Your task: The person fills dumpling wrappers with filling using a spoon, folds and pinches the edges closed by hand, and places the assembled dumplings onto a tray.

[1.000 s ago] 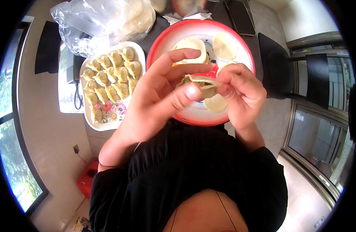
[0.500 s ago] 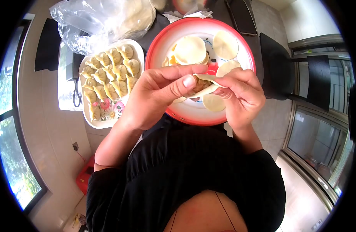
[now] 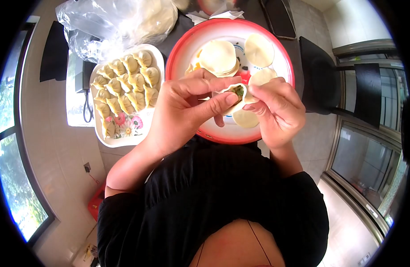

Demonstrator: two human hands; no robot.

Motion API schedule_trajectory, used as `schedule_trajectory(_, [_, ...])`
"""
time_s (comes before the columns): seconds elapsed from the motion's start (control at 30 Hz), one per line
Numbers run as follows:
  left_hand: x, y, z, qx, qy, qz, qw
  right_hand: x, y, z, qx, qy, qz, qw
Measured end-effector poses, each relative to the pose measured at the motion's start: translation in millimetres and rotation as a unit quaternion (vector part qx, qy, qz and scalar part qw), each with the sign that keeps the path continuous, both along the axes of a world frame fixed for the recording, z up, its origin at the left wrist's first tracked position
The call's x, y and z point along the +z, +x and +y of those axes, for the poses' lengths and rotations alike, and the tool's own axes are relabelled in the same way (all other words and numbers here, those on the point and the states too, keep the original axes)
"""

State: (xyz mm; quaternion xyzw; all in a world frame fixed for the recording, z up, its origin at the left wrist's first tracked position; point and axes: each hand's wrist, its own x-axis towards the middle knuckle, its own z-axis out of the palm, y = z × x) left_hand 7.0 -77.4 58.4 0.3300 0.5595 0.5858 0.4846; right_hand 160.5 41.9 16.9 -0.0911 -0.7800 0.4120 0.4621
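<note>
A partly folded dumpling (image 3: 237,95), its green-brown filling showing, is held between both hands above the red-rimmed round tray (image 3: 231,133). My left hand (image 3: 187,100) supports its left side with thumb and fingers. On the right edge of the wrapper, the thumb and fingertips of my right hand (image 3: 278,104) pinch the dough. A stack of round wrappers (image 3: 217,57) lies on the tray, and single wrappers (image 3: 259,50) lie at its right. Several folded dumplings (image 3: 129,84) stand in rows on the white flowered tray (image 3: 145,127) at the left.
A clear plastic bag (image 3: 120,26) holding something pale lies behind the flowered tray. The dark phone (image 3: 278,20) is at the back right of the table, near a black chair (image 3: 314,75). White paper (image 3: 218,16) touches the round tray's far side.
Both hands first came lower and closer together around the dumpling. Since then my left thumb has shifted right over the filling, and the wrapper's opening has become smaller.
</note>
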Motion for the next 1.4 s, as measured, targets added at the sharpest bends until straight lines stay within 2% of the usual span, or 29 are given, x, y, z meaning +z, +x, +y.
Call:
schedule_trajectory(0.1, [4.0, 1.2, -1.3, -0.001, -0.003, 0.064, 0.998, 9.3, 2.6, -3.1, 0.001, -0.046, -0.051, 0.998])
schedule_trajectory(0.17, [6.2, -0.6, -3.2, -0.016, 0.003, 0.174, 0.985, 11.4, 3.7, -2.2, 0.019, -0.045, -0.08, 0.996])
schedule_trajectory(0.2, [7.3, -1.7, -4.0, -0.023, 0.006, 0.228, 0.973, 12.1, 3.4, -2.4, 0.02, -0.041, -0.08, 0.996])
schedule_trajectory(0.3, [9.5, -5.4, -4.1, -0.055, 0.035, 0.291, 0.955, 11.1, 2.0, -2.9, 0.031, -0.024, -0.062, 0.997])
schedule_trajectory(0.4, [12.7, -1.7, -2.7, -0.036, 0.019, 0.227, 0.973, 5.4, 1.1, -0.8, 0.037, -0.02, -0.016, 0.999])
schedule_trajectory(0.47, [11.3, 1.9, 0.6, -0.002, 0.023, 0.075, 0.997, 5.9, -0.3, -3.6, 0.028, -0.052, 0.003, 0.998])
schedule_trajectory(0.5, [10.0, 2.7, 2.2, 0.015, 0.025, -0.002, 1.0, 4.5, 0.3, -1.8, 0.017, -0.027, 0.01, 0.999])
schedule_trajectory(0.6, [-6.4, 0.3, 4.1, 0.023, 0.016, -0.087, 0.996, -4.5, 2.0, 4.9, -0.008, 0.038, 0.028, 0.999])
schedule_trajectory(0.7, [-9.7, 2.5, 0.2, 0.02, -0.014, -0.088, 0.996, -12.7, 1.0, 5.8, -0.016, 0.061, 0.036, 0.997])
schedule_trajectory(0.9, [-12.4, 7.5, 0.3, 0.06, 0.072, 0.1, 0.991, -13.3, -0.9, 0.4, -0.004, 0.003, 0.002, 1.0])
schedule_trajectory(1.1, [-5.5, 3.7, -0.8, 0.037, 0.076, 0.345, 0.935, 7.3, -2.1, 1.3, 0.016, 0.001, -0.035, 0.999])
schedule_trajectory(1.17, [-2.2, 3.0, -0.9, 0.027, 0.077, 0.371, 0.925, 10.4, -1.1, 0.7, 0.002, 0.001, -0.071, 0.997])
schedule_trajectory(1.3, [1.1, -0.5, -0.7, 0.005, 0.087, 0.4, 0.912, 5.5, -2.6, 1.0, 0.037, -0.023, -0.05, 0.998])
schedule_trajectory(1.4, [1.2, -1.1, 0.1, -0.008, 0.045, 0.317, 0.947, 5.0, -0.7, 4.9, 0.022, 0.018, -0.052, 0.998])
